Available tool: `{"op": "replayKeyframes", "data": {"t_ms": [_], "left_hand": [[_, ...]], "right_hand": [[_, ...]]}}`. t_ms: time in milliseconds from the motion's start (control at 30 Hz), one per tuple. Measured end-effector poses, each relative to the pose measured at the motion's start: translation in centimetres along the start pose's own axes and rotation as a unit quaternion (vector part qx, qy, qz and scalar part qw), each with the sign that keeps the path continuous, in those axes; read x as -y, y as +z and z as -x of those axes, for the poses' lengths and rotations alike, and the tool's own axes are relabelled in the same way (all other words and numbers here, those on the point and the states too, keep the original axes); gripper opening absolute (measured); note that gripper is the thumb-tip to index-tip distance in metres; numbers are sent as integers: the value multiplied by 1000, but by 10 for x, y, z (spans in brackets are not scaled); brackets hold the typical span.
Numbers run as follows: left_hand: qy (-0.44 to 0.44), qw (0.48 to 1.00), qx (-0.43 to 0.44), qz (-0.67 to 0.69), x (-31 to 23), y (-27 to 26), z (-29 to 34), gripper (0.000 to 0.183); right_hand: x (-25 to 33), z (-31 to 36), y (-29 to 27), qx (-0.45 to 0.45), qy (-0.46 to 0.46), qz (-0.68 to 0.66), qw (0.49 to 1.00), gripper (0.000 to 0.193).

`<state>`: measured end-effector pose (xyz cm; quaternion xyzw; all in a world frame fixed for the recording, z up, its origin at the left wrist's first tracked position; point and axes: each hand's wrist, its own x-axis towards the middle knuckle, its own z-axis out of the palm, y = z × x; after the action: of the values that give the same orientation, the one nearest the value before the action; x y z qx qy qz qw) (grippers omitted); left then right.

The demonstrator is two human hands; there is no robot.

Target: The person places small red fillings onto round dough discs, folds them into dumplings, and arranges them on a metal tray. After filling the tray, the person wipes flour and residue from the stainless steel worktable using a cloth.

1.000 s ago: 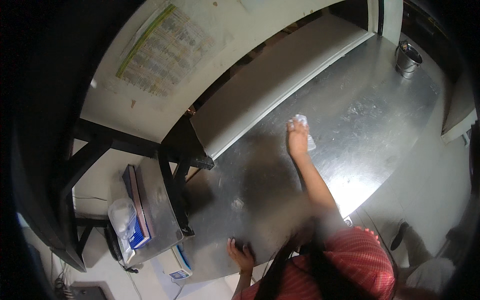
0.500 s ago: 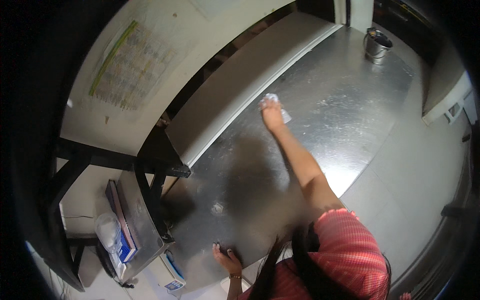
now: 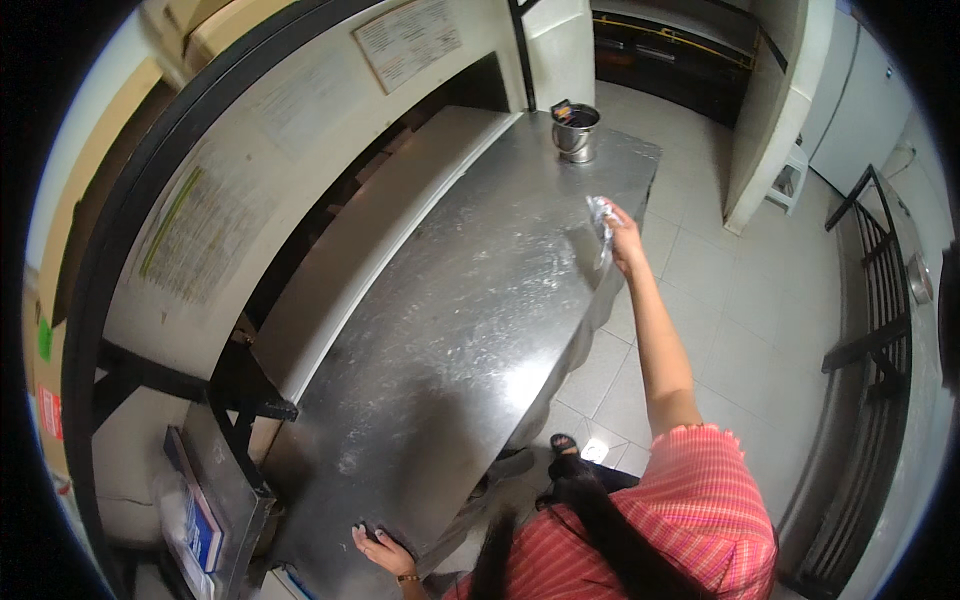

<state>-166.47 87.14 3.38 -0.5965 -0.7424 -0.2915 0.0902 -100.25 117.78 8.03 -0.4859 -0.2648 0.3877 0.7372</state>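
My right hand [image 3: 625, 240] is stretched out over the far right edge of a long metal table [image 3: 450, 290]. Its fingers are closed on a crumpled white cloth [image 3: 604, 222], which hangs down at the table's edge; whether it touches the metal I cannot tell. Whitish streaks and smears cover much of the shiny tabletop. Near the lower left, my left hand [image 3: 383, 553] rests on the table's near end with its fingers apart, holding nothing that I can see.
A small metal bucket [image 3: 575, 136] with dark contents stands at the table's far end. A raised pale ledge [image 3: 390, 215] runs along the left side. Books [image 3: 200, 515] lie on a low shelf at lower left. To the right are the tiled floor [image 3: 700, 290] and a dark rack [image 3: 870, 300].
My right hand has moved with the cloth from beside the ledge across to the table's right edge. The view has shifted, showing more floor; my left hand still rests on the table.
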Motion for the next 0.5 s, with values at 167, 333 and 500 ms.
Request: {"op": "replayKeyframes", "data": {"t_ms": [167,333,500], "left_hand": [[-15,993,23,116,-89,17,-45,33],[-161,861,242,417,-287,92,-151,27],[-155,709,427,539,-535,234,-247,31]], "right_hand": [[57,-62,-83,-75,-43,-15,996,34],[65,-188,-141,-120,-113,74,983,47],[32,-337,-184,-115,-133,215,961,49]]}}
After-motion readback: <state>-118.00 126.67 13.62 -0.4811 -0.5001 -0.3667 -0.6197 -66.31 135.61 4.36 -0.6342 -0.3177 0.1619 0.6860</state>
